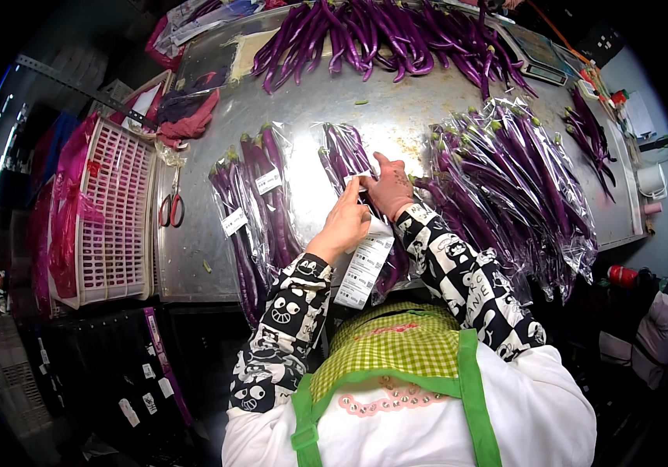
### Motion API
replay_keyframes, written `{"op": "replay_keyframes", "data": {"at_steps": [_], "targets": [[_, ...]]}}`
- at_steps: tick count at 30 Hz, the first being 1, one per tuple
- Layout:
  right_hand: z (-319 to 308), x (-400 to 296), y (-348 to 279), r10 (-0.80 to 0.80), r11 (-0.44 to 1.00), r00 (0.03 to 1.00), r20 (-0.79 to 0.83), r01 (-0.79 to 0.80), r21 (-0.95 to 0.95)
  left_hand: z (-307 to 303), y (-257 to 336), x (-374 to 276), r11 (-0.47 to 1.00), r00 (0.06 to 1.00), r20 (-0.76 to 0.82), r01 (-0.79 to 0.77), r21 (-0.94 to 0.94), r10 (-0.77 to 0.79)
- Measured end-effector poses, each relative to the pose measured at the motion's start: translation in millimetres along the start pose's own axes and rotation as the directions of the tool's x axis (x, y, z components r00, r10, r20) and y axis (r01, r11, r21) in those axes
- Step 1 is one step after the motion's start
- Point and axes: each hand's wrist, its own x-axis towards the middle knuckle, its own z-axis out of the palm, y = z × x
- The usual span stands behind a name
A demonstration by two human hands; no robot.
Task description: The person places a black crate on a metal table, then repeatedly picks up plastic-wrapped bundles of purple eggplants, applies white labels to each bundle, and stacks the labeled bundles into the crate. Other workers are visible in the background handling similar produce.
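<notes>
My left hand (pixel 343 225) is around a strip of printed white labels (pixel 363 268) that hangs down toward the apron. Its extended fingertips press on a small white label (pixel 357 177) on a clear plastic bag of long purple eggplants (pixel 343 143). My right hand (pixel 393 184) rests at the right side of this bag. Its thumb touches the label's edge and its other visible fingers are spread. The lower part of the bag is partly hidden by my hands and the strip. Two bagged bunches with labels, an outer one (pixel 246 262) and an inner one (pixel 278 216), lie to the left.
Several bagged eggplants (pixel 503 187) are heaped at the right of the metal table (pixel 194 257). Loose eggplants (pixel 351 41) cover its far side, near a scale (pixel 535 64). Scissors (pixel 173 201) lie at the left edge, beside a white plastic crate (pixel 112 216).
</notes>
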Motion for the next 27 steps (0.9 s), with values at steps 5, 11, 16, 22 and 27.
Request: {"op": "replay_keyframes", "data": {"at_steps": [5, 11, 16, 22, 27], "targets": [[28.0, 25.5, 63.8, 0.082, 0.889, 0.992, 0.097, -0.117, 0.442, 5.2, -0.6, -1.3, 0.971, 0.993, 0.016, 0.120, -0.207, -0.119], [15.8, -27.6, 46.0, -0.119, 0.686, 0.896, 0.427, -0.237, 0.688, -70.2, 40.4, -101.5, 0.912, 0.989, -0.037, 0.120, -0.393, -0.146], [-13.6, -60.2, 2.2, -0.276, 0.786, 0.914, 0.299, 0.035, 0.618, -107.9, 96.1, -165.3, 0.626, 0.975, 0.194, 0.217, -0.749, -0.106], [90.9, -52.6, -58.6, -0.425, 0.794, 0.864, 0.270, 0.212, 0.570, -92.2, 117.1, -149.6, 0.587, 0.945, 0.325, 0.244, -0.772, 0.035], [-7.3, -101.7, -27.1, -0.394, 0.895, 0.895, 0.211, 0.321, 0.309, -76.4, 128.8, -132.7, 0.509, 0.930, 0.310, 0.367, -0.778, -0.196]]}}
